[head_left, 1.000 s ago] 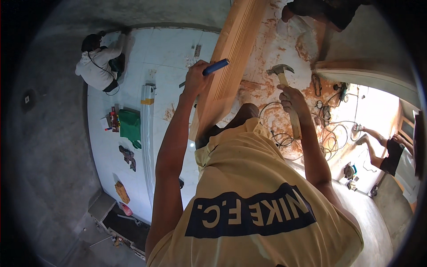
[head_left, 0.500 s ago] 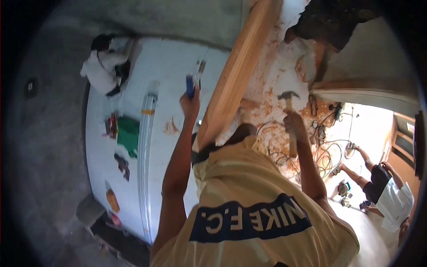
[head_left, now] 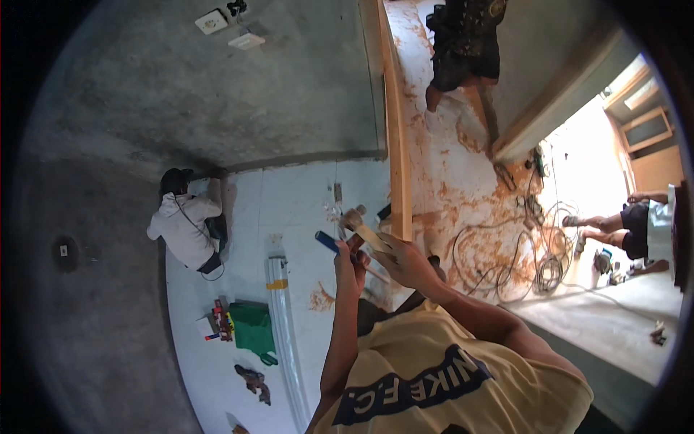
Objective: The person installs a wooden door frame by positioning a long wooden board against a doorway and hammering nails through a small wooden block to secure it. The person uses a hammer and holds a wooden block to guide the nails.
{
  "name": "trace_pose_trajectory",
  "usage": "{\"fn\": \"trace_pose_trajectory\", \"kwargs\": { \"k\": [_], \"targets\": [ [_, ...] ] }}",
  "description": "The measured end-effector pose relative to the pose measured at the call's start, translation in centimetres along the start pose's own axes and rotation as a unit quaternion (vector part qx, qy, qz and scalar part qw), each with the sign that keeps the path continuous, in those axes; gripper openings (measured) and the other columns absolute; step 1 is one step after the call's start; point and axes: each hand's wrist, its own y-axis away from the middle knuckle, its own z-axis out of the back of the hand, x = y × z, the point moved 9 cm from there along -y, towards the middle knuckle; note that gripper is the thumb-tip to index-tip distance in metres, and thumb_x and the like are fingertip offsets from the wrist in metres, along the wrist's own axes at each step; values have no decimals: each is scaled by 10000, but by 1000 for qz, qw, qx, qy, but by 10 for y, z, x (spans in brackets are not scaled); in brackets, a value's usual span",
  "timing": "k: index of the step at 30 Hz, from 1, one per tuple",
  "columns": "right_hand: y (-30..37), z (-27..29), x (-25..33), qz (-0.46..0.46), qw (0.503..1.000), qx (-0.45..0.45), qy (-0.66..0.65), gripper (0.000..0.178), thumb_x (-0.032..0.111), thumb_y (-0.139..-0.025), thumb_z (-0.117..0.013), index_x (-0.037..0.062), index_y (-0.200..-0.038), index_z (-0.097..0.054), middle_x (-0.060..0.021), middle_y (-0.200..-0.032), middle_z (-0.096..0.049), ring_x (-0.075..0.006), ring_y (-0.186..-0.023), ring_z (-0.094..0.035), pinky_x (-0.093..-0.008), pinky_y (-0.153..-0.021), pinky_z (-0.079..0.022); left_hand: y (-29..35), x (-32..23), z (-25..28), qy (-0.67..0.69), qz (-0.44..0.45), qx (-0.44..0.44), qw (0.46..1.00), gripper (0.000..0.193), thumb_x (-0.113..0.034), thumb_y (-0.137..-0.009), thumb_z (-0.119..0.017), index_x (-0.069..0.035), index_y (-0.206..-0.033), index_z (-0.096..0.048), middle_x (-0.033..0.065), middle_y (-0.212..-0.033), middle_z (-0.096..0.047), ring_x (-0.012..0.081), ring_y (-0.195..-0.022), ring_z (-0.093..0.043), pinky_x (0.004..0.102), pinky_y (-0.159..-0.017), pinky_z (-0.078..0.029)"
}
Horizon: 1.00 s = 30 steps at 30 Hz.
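My left hand (head_left: 349, 266) is closed around a blue-handled tool (head_left: 327, 241), whose other end is hard to make out among my fingers. My right hand (head_left: 402, 262) grips a hammer (head_left: 369, 236) by its pale wooden handle. The hammer's head points up and to the left, just above the blue handle. Both hands are close together in front of my body, to the left of an upright wooden door frame (head_left: 400, 152).
Blue-white floor holds a green bag (head_left: 251, 327), wrapped metal lengths (head_left: 283, 318) and a dark cloth-like item (head_left: 253, 383). One person crouches by the left wall (head_left: 189, 217); others are at top and far right. Cables (head_left: 549, 269) coil across the dusty floor at right.
My hands, apart before, have come together. The right has swung left with the hammer; the left has lowered with the blue-handled tool. My view has turned, so the door frame now looks upright.
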Motion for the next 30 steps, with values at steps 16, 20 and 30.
{"fn": "trace_pose_trajectory", "kwargs": {
  "k": [16, 20, 30],
  "targets": [
    [118, -2, -163, -167, 908, -349, -164, 539, 425, -911, -667, -42, -1167, -582, -119, -878, -650, -220, -743, -638, -368, -666, -529, -128, -38, -74, -255, 89, 34, 962, 306, -327, -876, -751, -104, -821, -549, 8, -635, -516, 178, -599, -584, 317, -546, -483],
    [179, -57, -227, -454, 696, -329, -449, 661, 521, -872, -689, -48, -1182, -558, -76, -793, -544, -248, -657, -566, -377, -691, -528, -218, -62, -115, -497, -58, 55, 864, 310, -263, -792, -815, -35, -827, -608, 65, -681, -618, 179, -483, -587, 314, -455, -476],
    [107, -158, -187, -443, 316, -293, -786, 754, 577, -799, -737, 65, -1283, -468, -176, -1086, -585, -357, -941, -620, -533, -826, -553, -355, -42, -215, -744, -191, -1, 640, 452, -455, -658, -878, -79, -760, -648, 58, -704, -662, 223, -614, -646, 384, -594, -515]
  ]
}}
